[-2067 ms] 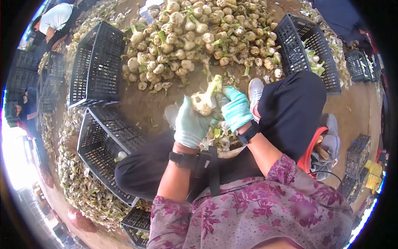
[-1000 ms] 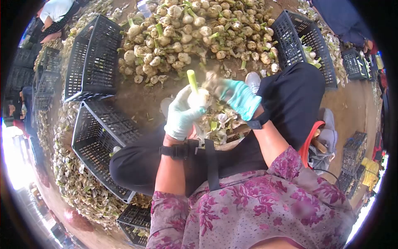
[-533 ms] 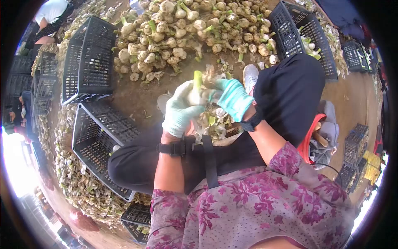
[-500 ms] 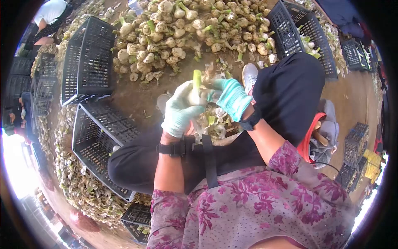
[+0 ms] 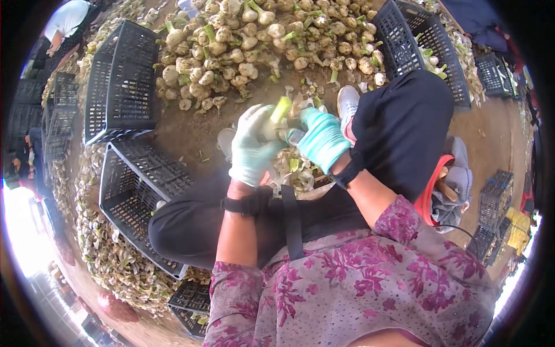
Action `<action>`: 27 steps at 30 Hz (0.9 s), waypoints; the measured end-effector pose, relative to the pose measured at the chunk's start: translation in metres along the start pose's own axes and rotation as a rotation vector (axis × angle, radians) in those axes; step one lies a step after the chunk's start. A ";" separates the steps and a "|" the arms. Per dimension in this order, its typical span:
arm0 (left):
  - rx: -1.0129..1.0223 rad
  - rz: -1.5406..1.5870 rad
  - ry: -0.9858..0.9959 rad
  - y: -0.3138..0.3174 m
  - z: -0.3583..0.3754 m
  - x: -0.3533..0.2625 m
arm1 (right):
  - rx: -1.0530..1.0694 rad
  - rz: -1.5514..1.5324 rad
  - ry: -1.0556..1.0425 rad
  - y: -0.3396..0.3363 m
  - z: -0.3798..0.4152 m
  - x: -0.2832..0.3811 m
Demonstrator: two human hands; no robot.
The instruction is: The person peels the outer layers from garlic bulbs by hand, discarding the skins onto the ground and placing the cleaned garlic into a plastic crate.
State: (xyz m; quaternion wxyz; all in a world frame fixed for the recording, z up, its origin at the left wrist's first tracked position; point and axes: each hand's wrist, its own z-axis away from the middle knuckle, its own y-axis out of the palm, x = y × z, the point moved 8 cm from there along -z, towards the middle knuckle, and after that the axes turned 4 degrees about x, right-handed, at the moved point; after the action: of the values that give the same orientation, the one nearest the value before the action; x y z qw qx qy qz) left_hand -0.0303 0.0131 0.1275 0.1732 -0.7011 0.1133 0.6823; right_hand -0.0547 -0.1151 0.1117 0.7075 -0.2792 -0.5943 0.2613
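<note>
The person wears a short-sleeved blouse (image 5: 358,289) in mauve with a magenta flower print, and black trousers (image 5: 404,127). The left hand (image 5: 251,147) is in a pale mint glove, the right hand (image 5: 321,139) in a brighter teal one. Each wrist carries a black strap, and one grey-white shoe (image 5: 348,101) shows.

Bright daylight, glare blown out lower left; strong fisheye warp, black vignette, edges soft.
</note>
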 end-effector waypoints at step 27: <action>-0.336 0.534 -0.144 -0.029 0.010 0.039 | 0.170 -0.088 0.262 0.043 -0.016 -0.049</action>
State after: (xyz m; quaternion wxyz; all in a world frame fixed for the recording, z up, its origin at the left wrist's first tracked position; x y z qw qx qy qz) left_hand -0.0262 0.0468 0.0912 -0.1228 -0.6151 0.1665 0.7608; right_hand -0.0483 -0.1203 0.0445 0.8107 -0.2237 -0.4846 0.2405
